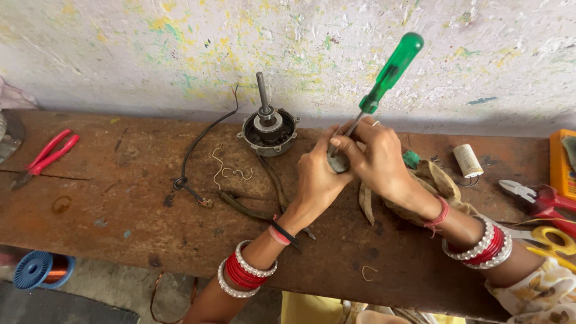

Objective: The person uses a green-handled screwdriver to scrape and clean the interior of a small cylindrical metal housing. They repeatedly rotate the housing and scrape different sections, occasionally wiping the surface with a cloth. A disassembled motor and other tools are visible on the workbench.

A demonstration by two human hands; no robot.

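Note:
My left hand and my right hand are closed together over a small grey metal part above the wooden bench. A green-handled screwdriver rises from between my fingers, its shaft running down to the part. Which hand holds the screwdriver shaft is hard to tell; my right fingers wrap it near the tip. Just behind my left hand stands a small motor with an upright shaft and a black wire trailing left.
Red-handled pliers lie far left; long-nose pliers lie under my left wrist. Bent wire bits sit mid-bench. At right are a white cylinder, red cutters, yellow scissors and an orange box. A blue wire spool sits below.

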